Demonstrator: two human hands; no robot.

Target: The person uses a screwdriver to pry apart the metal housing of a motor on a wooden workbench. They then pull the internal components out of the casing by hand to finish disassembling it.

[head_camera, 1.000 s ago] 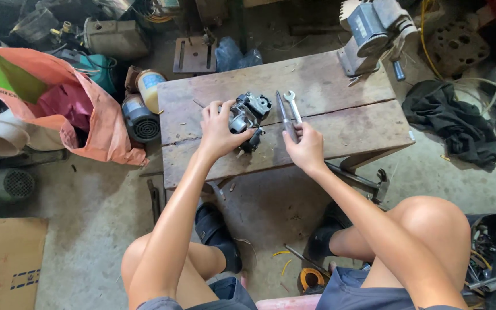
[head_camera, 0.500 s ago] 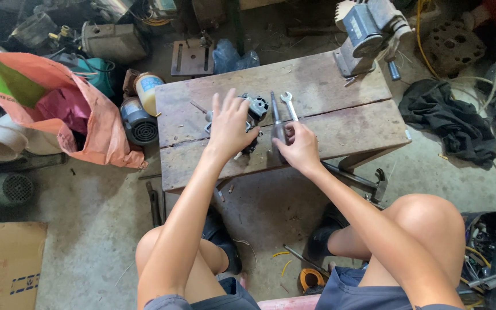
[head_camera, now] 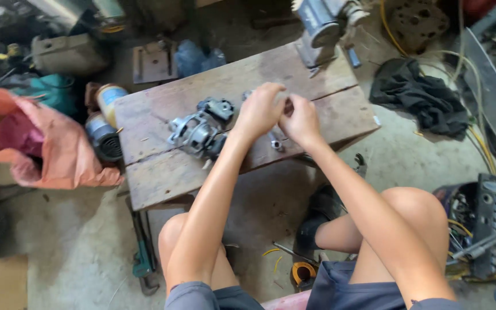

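Observation:
My left hand (head_camera: 261, 110) and my right hand (head_camera: 301, 120) meet over the middle of a worn wooden bench (head_camera: 162, 178). Both are closed around a pair of metal wrenches (head_camera: 276, 143). Only the wrenches' ends show past my fingers, and the rest is hidden. A grey metal motor part (head_camera: 197, 130) lies on the bench just left of my left hand, with nothing touching it.
A bench vise (head_camera: 322, 26) stands at the bench's far edge. An orange sack (head_camera: 58, 155), cans (head_camera: 107, 97) and a small motor (head_camera: 103, 140) crowd the left side. A black rag (head_camera: 420, 95) lies right. A pipe wrench (head_camera: 143, 258) and a tool tray (head_camera: 489, 224) sit on the floor.
My left hand has let go of the motor part and moved right to join my right hand at the wrenches. The view has shifted and the bench now sits lower in it.

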